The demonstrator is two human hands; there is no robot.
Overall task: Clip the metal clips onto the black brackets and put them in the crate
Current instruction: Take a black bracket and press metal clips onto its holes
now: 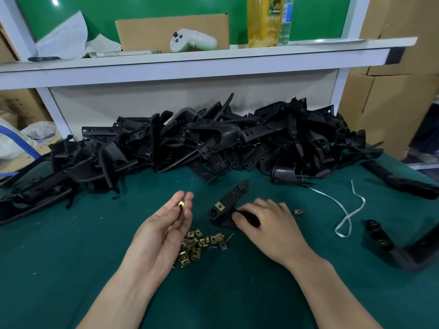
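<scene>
My left hand (pixel 164 224) pinches one brass-coloured metal clip (pixel 181 203) between thumb and fingertips, palm turned up, above the green table. My right hand (pixel 268 224) grips a black bracket (pixel 229 205) by its lower end and holds it just off the mat. One clip (pixel 220 206) sits clipped on that bracket near its lower left. A loose heap of several clips (pixel 197 244) lies on the mat under my left hand. A single clip (pixel 297 212) lies to the right of my right hand. No crate is in view.
A big pile of black brackets (pixel 213 143) fills the back of the green table (pixel 71 269). Two more black parts (pixel 403 179) (pixel 399 248) lie at the right, with a white strap (pixel 346 210) between. A white shelf (pixel 190 60) overhangs the pile. Cardboard boxes (pixel 384 103) stand at right.
</scene>
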